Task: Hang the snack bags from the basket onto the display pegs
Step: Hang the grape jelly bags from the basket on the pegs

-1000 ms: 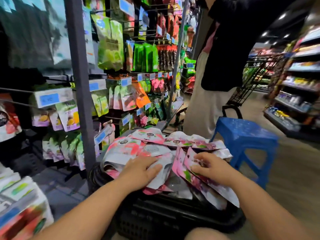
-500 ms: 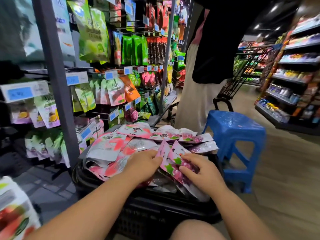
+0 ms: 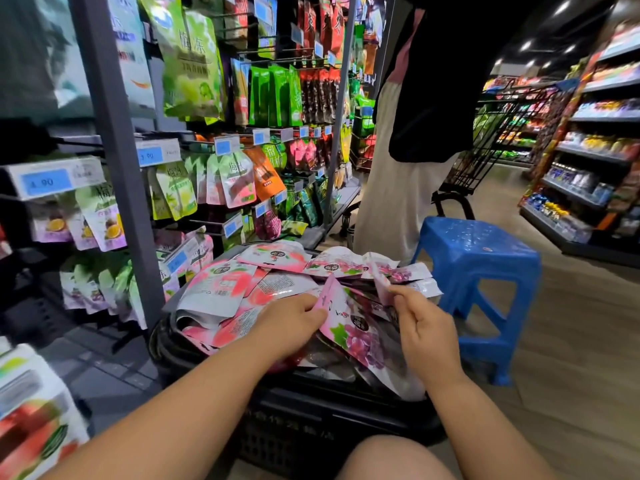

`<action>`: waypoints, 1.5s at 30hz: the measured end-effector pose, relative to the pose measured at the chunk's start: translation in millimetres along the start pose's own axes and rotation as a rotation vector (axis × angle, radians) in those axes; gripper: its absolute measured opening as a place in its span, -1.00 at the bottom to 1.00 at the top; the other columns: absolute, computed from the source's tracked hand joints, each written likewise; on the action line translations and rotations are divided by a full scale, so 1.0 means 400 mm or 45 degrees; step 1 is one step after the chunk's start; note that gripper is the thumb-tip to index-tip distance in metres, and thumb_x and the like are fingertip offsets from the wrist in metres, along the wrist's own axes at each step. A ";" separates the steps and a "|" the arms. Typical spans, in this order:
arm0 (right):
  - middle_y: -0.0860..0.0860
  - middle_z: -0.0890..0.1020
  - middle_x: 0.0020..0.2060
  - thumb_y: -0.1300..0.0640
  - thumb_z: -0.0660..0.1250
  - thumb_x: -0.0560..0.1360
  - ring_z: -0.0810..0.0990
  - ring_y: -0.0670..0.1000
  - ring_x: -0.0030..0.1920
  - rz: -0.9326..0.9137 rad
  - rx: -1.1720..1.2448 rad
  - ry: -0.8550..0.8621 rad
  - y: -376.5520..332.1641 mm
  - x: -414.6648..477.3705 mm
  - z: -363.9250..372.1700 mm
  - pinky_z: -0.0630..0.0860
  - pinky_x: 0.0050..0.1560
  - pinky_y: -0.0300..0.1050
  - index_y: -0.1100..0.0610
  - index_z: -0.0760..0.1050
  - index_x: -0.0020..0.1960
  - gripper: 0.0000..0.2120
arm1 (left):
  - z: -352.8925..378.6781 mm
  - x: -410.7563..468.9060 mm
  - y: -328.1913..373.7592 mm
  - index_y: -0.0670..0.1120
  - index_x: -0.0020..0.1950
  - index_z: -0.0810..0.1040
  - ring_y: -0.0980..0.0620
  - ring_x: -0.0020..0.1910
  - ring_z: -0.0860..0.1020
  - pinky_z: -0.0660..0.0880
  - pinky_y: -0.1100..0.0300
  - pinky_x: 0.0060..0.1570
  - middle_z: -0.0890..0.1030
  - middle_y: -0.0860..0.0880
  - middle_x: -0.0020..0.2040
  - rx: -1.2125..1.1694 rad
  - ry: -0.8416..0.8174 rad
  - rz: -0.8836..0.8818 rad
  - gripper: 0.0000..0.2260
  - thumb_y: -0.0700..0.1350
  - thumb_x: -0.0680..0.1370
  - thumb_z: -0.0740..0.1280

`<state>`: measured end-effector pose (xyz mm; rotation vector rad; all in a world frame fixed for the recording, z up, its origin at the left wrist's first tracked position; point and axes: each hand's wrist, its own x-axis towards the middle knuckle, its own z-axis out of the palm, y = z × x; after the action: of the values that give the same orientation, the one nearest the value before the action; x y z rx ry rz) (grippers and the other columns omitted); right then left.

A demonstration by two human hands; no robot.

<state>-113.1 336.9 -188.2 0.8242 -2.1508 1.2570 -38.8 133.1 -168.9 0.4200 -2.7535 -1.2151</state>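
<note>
A black plastic basket (image 3: 311,420) stands in front of me, heaped with several pink and white snack bags (image 3: 228,285). My left hand (image 3: 294,323) pinches the upper edge of a pink grape-printed bag (image 3: 356,334) that is tilted up from the pile. My right hand (image 3: 422,330) holds the top of another grape bag (image 3: 391,275) between thumb and fingers. The display pegs (image 3: 204,143) with blue price tags run along the rack at my left, most carrying hanging bags.
A grey upright post (image 3: 114,161) of the rack stands left of the basket. A blue plastic stool (image 3: 478,271) sits just right of it. A person in a pale skirt (image 3: 391,188) stands behind the basket, with a shopping cart (image 3: 491,147) and shelves (image 3: 595,150) beyond.
Both hands moved from pressing on the pile to lifting bag edges; the grape bag now stands up between them, and my right hand has taken hold of a second bag higher up.
</note>
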 end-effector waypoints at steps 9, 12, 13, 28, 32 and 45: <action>0.08 0.68 -0.04 0.01 0.16 0.68 0.65 0.05 0.04 0.472 0.783 0.232 -0.087 0.105 -0.033 0.57 0.16 0.15 -0.01 0.59 -0.02 -0.75 | -0.009 -0.012 0.020 0.10 0.21 0.49 0.08 0.23 0.49 0.38 0.15 0.19 0.54 0.12 0.23 -0.283 0.079 0.054 -0.72 0.18 0.55 0.30; 0.10 0.70 0.05 0.09 0.17 0.67 0.68 0.07 0.07 0.617 1.053 0.197 -0.117 0.145 -0.021 0.59 0.17 0.06 0.03 0.62 -0.01 -0.75 | -0.017 -0.033 0.049 0.09 0.27 0.44 0.16 0.23 0.47 0.33 0.23 0.17 0.51 0.15 0.21 -0.444 0.101 0.173 -0.59 0.22 0.49 0.33; 0.06 0.72 -0.02 0.12 0.17 0.67 0.70 0.01 0.00 0.645 1.137 0.171 -0.129 0.156 -0.014 0.61 0.12 -0.01 0.05 0.61 -0.01 -0.76 | -0.020 -0.037 0.056 0.10 0.25 0.44 0.16 0.21 0.51 0.37 0.23 0.15 0.55 0.15 0.20 -0.508 0.080 0.212 -0.57 0.25 0.46 0.36; -0.07 0.69 0.04 -0.07 0.24 0.61 0.64 -0.08 0.10 0.485 0.726 -0.405 -0.106 0.123 0.044 0.56 0.13 -0.21 -0.12 0.63 0.10 -0.80 | -0.048 -0.067 -0.003 -0.20 0.02 0.66 -0.14 -0.22 0.69 0.64 0.06 -0.28 0.69 -0.27 -0.06 -1.487 -0.019 -0.058 -0.66 -0.26 0.27 0.54; -0.21 0.53 0.26 -0.14 0.34 0.53 0.49 -0.21 0.28 0.500 0.322 -0.746 -0.021 0.052 0.029 0.38 0.12 -0.46 -0.17 0.48 0.28 -0.67 | -0.062 -0.069 -0.033 -0.25 0.08 0.62 -0.14 -0.23 0.69 0.65 0.04 -0.26 0.69 -0.28 -0.05 -1.552 0.125 -0.147 -0.60 -0.15 0.28 0.47; -0.32 0.29 0.43 -0.51 0.43 0.13 0.23 -0.26 0.46 0.205 0.046 -0.935 0.016 -0.004 0.048 0.21 0.50 -0.12 -0.43 0.38 0.29 -0.25 | -0.062 -0.086 -0.043 -0.23 0.11 0.63 -0.14 -0.17 0.70 0.61 0.10 -0.25 0.71 -0.22 -0.08 -1.429 0.311 -0.148 -0.56 -0.14 0.27 0.51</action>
<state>-118.9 322.8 -201.6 1.3011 -2.8120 1.1848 2.9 114.4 -164.3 0.5156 -1.4911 -2.2424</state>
